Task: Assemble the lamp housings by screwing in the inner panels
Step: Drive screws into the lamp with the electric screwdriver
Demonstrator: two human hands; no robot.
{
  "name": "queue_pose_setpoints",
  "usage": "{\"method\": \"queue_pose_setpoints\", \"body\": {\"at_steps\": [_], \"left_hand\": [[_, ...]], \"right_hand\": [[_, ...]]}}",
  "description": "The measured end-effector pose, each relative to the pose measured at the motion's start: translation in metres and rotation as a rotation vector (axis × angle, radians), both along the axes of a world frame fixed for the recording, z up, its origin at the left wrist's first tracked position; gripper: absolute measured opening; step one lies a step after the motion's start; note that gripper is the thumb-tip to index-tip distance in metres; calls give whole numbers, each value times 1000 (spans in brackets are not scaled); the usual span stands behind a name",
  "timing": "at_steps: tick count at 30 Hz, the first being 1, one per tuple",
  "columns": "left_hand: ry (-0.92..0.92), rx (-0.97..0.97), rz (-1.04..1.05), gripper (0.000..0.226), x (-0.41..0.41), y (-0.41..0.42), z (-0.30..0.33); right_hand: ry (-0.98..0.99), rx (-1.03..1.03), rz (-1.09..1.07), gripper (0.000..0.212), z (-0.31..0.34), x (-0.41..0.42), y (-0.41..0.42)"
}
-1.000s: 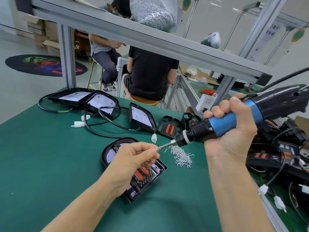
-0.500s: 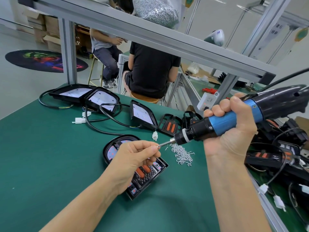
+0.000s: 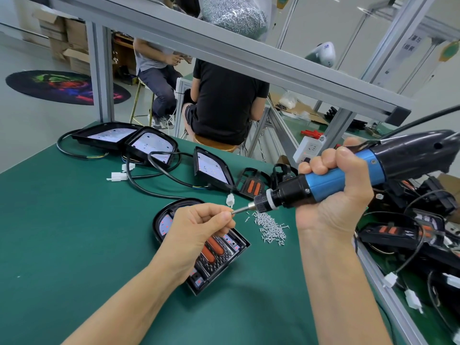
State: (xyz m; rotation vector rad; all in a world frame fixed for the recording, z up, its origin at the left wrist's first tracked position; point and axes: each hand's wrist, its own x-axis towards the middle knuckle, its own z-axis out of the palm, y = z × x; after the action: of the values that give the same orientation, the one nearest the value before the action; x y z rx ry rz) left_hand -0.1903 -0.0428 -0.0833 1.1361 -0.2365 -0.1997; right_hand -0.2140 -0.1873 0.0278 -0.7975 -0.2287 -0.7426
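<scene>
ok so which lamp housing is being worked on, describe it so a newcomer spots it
On the green table, find the loose screw pile. The lamp housing lies just left of it, under the left hand; unlike the upright white-faced ones behind, it lies flat showing orange strips.

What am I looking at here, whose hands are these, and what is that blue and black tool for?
This picture comes from a camera worn on a worker's head, looking down at their own two hands over a green work table. There is no robot. The right hand grips a blue and black electric screwdriver with a cord. The left hand pinches something small at the screwdriver's metal tip, probably a screw, though it is too small to be sure. Under that hand lies a black lamp housing with orange strips. Beside it sits a small pile of silver screws. More black lamp housings with cables lie farther back. Two other people sit beyond the table.
</scene>
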Motion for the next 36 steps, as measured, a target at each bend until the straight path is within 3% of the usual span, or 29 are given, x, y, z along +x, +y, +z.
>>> {"method": "queue_pose_setpoints", "body": {"at_steps": [4, 6, 9, 11, 13, 16, 19, 23, 36], "left_hand": [[-9, 42, -1, 8, 1, 6, 1], [-45, 75, -20, 23, 2, 14, 3], [-86, 118, 170, 30, 18, 36, -3], [-105, 362, 409, 28, 32, 54, -14], [-100, 757, 514, 35, 42, 68, -30], [-75, 1213, 442, 45, 51, 71, -48], [-126, 1369, 423, 36, 56, 62, -53], [-83, 1332, 437, 19, 64, 53, -46], [62, 804, 373, 7, 62, 45, -46]], "right_hand": [[16, 20, 13, 21, -3, 6, 3], [15, 22, 16, 21, -5, 10, 5], [12, 2, 6, 21, -9, 17, 8], [26, -25, -23, 21, -13, 23, 10], [48, -50, -45, 24, -19, 32, 13], [80, -93, -77, 26, -30, 45, 17], [117, -132, -128, 26, -40, 56, 23], [158, -142, -144, 26, -49, 68, 30], [149, -198, -133, 25, -50, 79, 32]]}}
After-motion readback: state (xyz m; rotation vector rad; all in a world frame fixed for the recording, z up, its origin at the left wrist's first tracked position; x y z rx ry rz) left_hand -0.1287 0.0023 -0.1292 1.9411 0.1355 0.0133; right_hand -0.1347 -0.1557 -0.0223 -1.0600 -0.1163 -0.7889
